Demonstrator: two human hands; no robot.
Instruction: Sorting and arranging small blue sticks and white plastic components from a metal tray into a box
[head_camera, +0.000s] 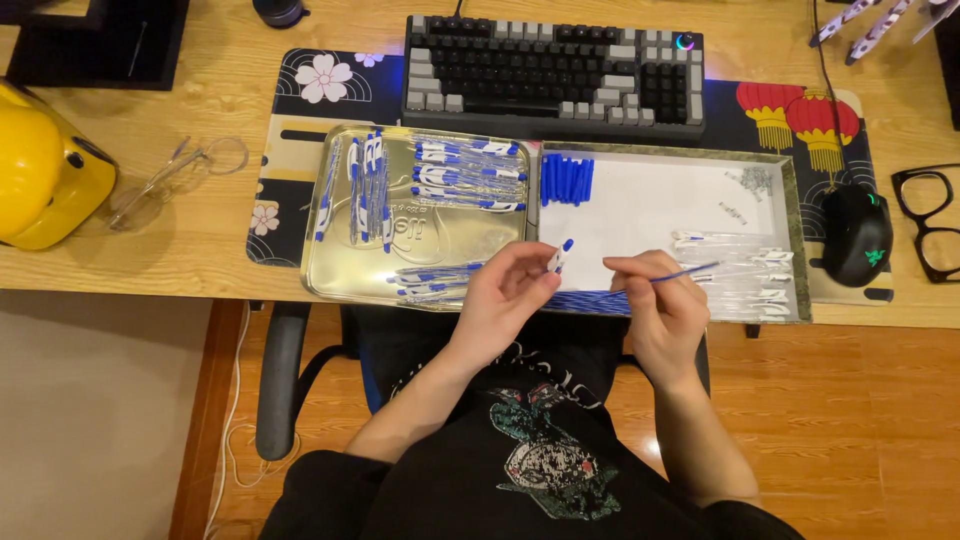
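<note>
The left hand (505, 290) has its grip shut tight on a small white pen part with a blue tip (559, 256), and the right hand (660, 300) pinches a thin blue ink tube (685, 272) just beside it, both over the near edge of the bench (170, 250). Right behind the hands sits a white tray (650, 200) with a row of blue caps (567, 180) and clear pen tubes (750, 275), and to the left of the left hand lies a shiny metal tray (340, 270) with finished blue and white pens (465, 175). Farther back are a keyboard (555, 75), a black mouse (857, 235) off to the right, and a yellow helmet (40, 165) far to the left.
</note>
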